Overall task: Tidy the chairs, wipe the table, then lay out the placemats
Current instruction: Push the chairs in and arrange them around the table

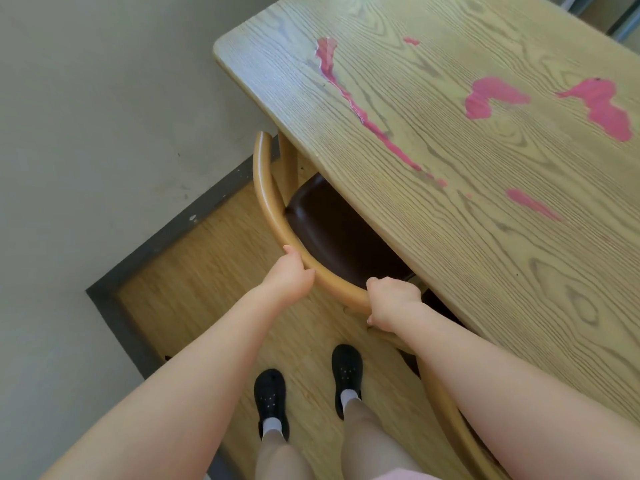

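Chair count: one chair [273, 202] in view, pushed in at the near long edge of the table, its dark brown seat [332, 233] partly under the tabletop.
Shoes: two black shoes [270, 400], on the wood-pattern floor [194, 271], nearest the camera, pointing toward the chair.
Hands: two bare hands, both on the chair's curved backrest rail [341, 287].
Left hand: left hand [289, 275] grips the rail from above, left of the rail's middle; fingers curled together over the far side of the rail, thumb tip visible at the upper edge.
Right hand: right hand [393, 301] grips the same rail further right, close to the table edge; fingers clamped around the rail, knuckles up.
Arm pose: both forearms bare, extended forward and downward, converging toward the rail; hands apart, with a bare length of rail between them.
Chair frame: light wooden bent rail, curving from near the table leg [287, 164] round toward the person.
Table count: one table [502, 237], light wood grain, rounded corner at the far left.
Table surface: several pink patches [491, 97] and one long pink streak [349, 98], spread across the far half.
Background: pale wall [104, 98] to the left, dark skirting strip [173, 237] along the floor edge.
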